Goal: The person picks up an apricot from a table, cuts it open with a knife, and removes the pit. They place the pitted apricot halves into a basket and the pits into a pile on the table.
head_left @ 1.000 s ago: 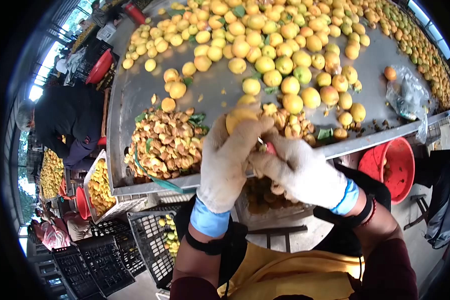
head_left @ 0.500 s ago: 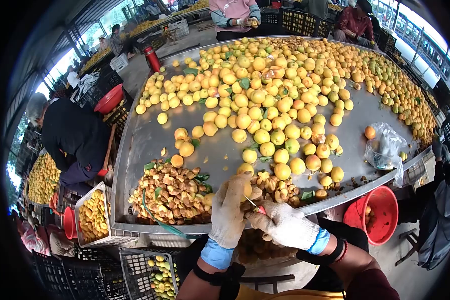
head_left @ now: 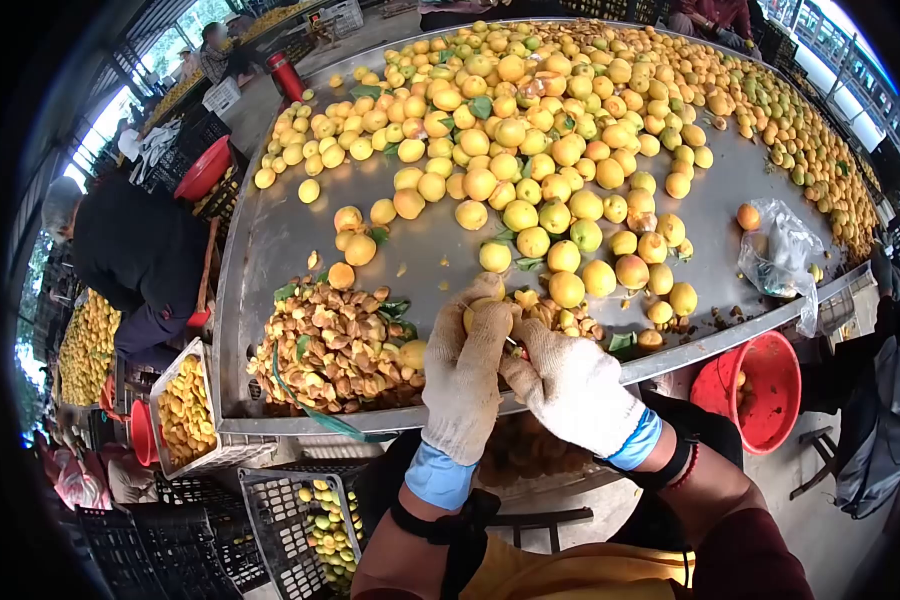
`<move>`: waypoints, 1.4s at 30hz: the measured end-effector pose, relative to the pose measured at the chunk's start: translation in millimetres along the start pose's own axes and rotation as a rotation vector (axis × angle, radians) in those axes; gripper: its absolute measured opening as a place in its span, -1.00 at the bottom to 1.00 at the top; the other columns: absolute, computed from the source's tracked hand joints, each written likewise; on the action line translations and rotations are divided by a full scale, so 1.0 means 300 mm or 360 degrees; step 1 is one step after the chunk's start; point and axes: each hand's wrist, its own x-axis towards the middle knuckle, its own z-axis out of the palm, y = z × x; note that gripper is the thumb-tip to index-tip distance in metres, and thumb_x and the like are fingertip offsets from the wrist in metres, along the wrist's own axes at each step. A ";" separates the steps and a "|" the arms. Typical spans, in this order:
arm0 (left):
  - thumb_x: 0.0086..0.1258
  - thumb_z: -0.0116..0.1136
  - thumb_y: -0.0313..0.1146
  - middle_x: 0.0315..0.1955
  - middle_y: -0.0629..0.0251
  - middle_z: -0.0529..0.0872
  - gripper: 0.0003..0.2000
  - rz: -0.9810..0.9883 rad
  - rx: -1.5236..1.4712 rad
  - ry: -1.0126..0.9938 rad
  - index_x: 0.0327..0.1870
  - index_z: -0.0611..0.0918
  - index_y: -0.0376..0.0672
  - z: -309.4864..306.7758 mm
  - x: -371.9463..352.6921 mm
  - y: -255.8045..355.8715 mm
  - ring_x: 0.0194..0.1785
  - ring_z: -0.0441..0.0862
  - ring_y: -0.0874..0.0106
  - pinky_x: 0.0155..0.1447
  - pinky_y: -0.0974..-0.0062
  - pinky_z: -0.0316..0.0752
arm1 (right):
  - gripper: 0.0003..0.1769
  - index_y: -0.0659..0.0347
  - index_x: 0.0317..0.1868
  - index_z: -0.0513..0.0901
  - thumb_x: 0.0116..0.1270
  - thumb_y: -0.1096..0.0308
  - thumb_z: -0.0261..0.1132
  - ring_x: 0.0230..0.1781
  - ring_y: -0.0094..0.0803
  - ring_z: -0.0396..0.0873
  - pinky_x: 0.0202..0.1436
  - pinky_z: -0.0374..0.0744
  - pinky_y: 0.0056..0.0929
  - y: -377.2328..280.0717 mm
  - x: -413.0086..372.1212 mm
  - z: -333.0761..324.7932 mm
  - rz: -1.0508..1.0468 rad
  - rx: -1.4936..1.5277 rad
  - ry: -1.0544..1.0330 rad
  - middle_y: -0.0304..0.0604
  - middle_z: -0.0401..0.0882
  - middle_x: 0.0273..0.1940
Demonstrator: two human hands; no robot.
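Note:
My left hand [head_left: 462, 390], in a white knit glove, is closed around a yellow apricot [head_left: 478, 316] near the front edge of the metal table [head_left: 410, 268]. My gloved right hand [head_left: 573, 388] is closed on a small knife [head_left: 513, 347]; only a bit of its thin blade shows, touching or nearly touching the fruit, and its handle is hidden by my fingers. Left of my hands lies a heap of split apricot pieces [head_left: 335, 345]. More pieces lie just beyond my hands, partly covered. Whole apricots [head_left: 510, 130] are piled across the table.
A clear plastic bag [head_left: 778, 250] lies at the table's right. Below that edge stands a red basin [head_left: 760, 400]. A crate of green-yellow fruit [head_left: 300, 520] and a white crate [head_left: 188, 415] stand left. A person in dark clothes [head_left: 140, 250] bends over at the left.
My view has tilted down, so the table sits higher. My right hand has come closer to the left, and less of the blade and none of the red handle shows.

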 end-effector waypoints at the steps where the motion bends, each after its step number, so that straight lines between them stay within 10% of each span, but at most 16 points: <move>1: 0.71 0.05 -0.21 0.24 0.09 0.63 -0.60 -0.0022 0.0005 0.0005 0.33 0.54 -0.37 -0.005 0.003 -0.005 0.23 0.66 0.33 0.14 0.41 0.69 | -0.59 0.18 0.22 0.66 0.48 0.16 0.33 -0.38 0.13 0.72 -0.36 0.67 -0.07 0.008 0.003 0.000 0.0017 0.0009 -0.0014 0.15 0.69 -0.38; 15: 0.50 0.31 -0.49 -0.04 0.30 0.72 -0.63 0.0110 0.0338 -0.0011 0.27 0.62 -0.36 0.014 0.011 0.025 -0.04 0.64 0.58 0.04 0.62 0.59 | -0.74 0.14 -0.10 0.64 0.47 0.12 0.31 -0.40 0.11 0.71 -0.43 0.63 0.00 0.044 -0.004 -0.018 -0.0121 -0.0099 0.0112 0.06 0.66 -0.45; 20: 0.65 0.13 -0.26 0.05 0.29 0.68 -0.64 -0.0193 -0.0570 -0.0119 0.28 0.62 -0.32 -0.027 0.012 -0.042 0.14 0.61 0.46 0.25 0.48 0.54 | -0.69 0.17 -0.06 0.62 0.50 0.08 0.30 -0.36 0.11 0.71 -0.40 0.65 0.00 0.056 0.008 0.002 -0.0170 -0.0077 0.0029 0.09 0.66 -0.42; 28: 0.68 0.07 -0.31 0.16 0.23 0.61 -0.66 -0.0004 -0.0583 -0.0131 0.32 0.59 -0.30 -0.017 0.000 -0.055 0.22 0.58 0.45 0.32 0.45 0.52 | -0.64 0.21 -0.04 0.61 0.50 0.05 0.29 -0.36 0.16 0.72 -0.41 0.65 0.04 0.045 -0.001 0.039 0.0011 0.0118 -0.0058 0.09 0.69 -0.40; 42: 0.61 0.26 -0.18 -0.24 0.36 0.69 -0.67 0.0656 0.0643 -0.0087 0.10 0.70 -0.30 -0.046 0.069 -0.058 -0.13 0.60 0.58 -0.11 0.57 0.52 | -0.57 0.23 0.26 0.63 0.48 0.24 0.40 -0.39 -0.21 0.71 -0.31 0.60 -0.31 0.039 0.033 -0.059 -0.0162 -0.0218 0.0135 0.00 0.68 -0.39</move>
